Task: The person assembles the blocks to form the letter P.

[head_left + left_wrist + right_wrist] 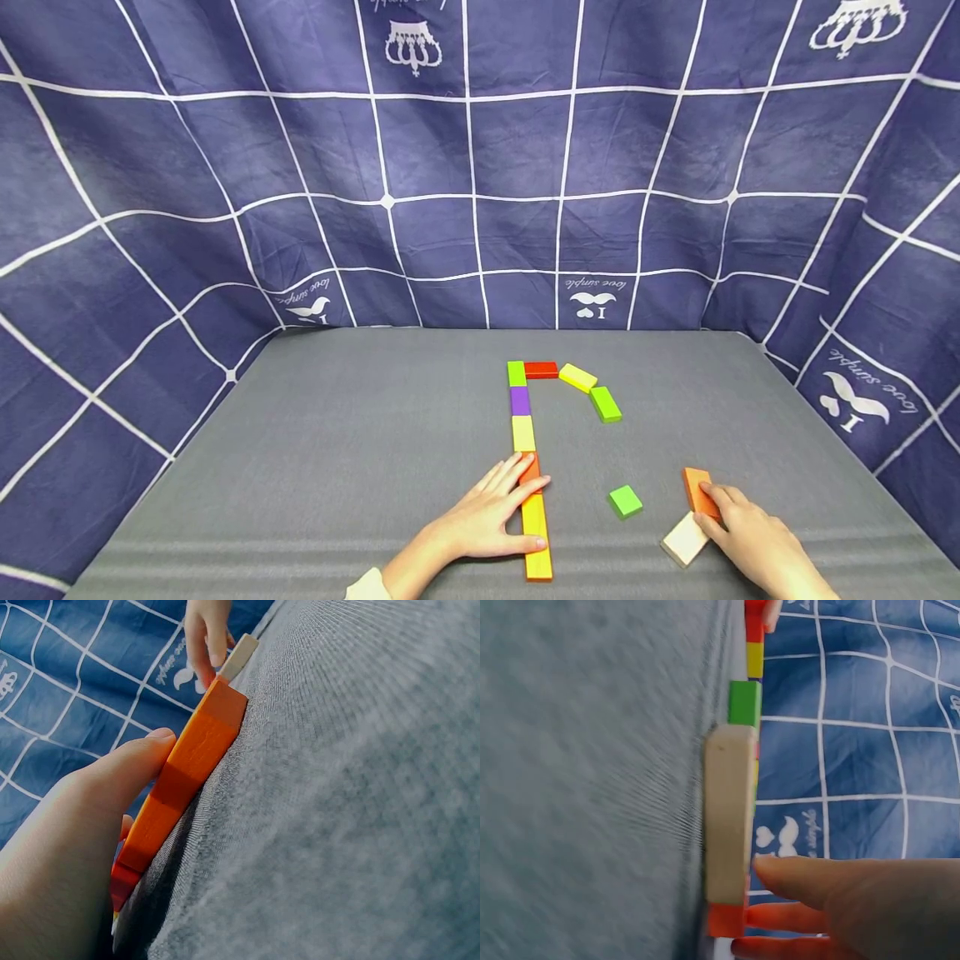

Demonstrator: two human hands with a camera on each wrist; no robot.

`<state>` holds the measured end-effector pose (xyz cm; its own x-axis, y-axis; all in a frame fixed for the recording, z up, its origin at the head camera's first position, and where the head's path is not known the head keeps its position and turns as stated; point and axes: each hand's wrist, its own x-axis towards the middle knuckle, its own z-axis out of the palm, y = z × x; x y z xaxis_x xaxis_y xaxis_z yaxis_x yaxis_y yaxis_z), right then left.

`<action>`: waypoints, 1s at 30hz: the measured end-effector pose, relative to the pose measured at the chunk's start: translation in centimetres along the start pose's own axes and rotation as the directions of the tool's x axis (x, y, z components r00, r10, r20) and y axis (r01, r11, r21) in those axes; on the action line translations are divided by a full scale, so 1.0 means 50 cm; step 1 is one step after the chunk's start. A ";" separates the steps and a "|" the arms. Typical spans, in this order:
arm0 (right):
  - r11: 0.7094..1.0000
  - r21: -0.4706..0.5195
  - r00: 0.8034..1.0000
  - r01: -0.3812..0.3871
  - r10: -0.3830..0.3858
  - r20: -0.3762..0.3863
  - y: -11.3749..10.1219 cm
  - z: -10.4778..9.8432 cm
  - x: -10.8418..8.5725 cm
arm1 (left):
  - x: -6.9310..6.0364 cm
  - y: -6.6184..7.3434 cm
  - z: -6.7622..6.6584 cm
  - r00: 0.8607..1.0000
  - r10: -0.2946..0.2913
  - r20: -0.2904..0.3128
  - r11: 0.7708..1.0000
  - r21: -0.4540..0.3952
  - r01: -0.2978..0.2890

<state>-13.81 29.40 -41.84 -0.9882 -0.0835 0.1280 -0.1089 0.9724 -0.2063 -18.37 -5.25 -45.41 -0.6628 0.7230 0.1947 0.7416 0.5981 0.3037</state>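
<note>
In the head view my left hand (486,518) rests along a straight column of blocks, fingers spread. Its fingertips lie by a red-orange block (531,482), and the thumb touches the long yellow-orange block (537,568) at the near end. Further up the column come a pale yellow block (522,434), a purple block (520,401) and a green block (517,372). On the right, my right hand (757,537) touches an orange block (695,487) with its fingers. Its thumb is at a cream wooden block (684,540) beside that; the right wrist view shows these fingers fairly straight.
From the column's far end a red block (542,369), a yellow block (578,378) and a bright green block (606,404) curve rightward. A small green block (626,502) lies between the hands. Behind the grey table surface (337,433) hangs a blue checked curtain (517,233).
</note>
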 end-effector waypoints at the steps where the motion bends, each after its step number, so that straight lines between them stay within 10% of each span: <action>1: 1.000 0.013 1.000 0.009 -0.008 -0.017 -0.003 0.004 0.000 | 0.000 0.000 0.000 1.000 -0.002 0.004 1.000 -0.004 0.002; 11: 0.986 0.115 0.976 0.119 -0.095 -0.193 -0.052 0.035 0.030 | 0.004 0.001 -0.002 1.000 0.002 -0.001 1.000 0.001 -0.002; 30: 0.970 0.232 0.995 0.067 -0.049 -0.084 -0.092 0.041 0.075 | 0.004 -0.002 0.000 1.000 0.005 -0.011 1.000 0.019 -0.005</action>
<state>-17.23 24.17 -42.40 -0.9692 -0.1120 0.2193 -0.1968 0.8874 -0.4169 -18.55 -5.16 -45.41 -0.6600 0.7222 0.2070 0.7468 0.6007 0.2852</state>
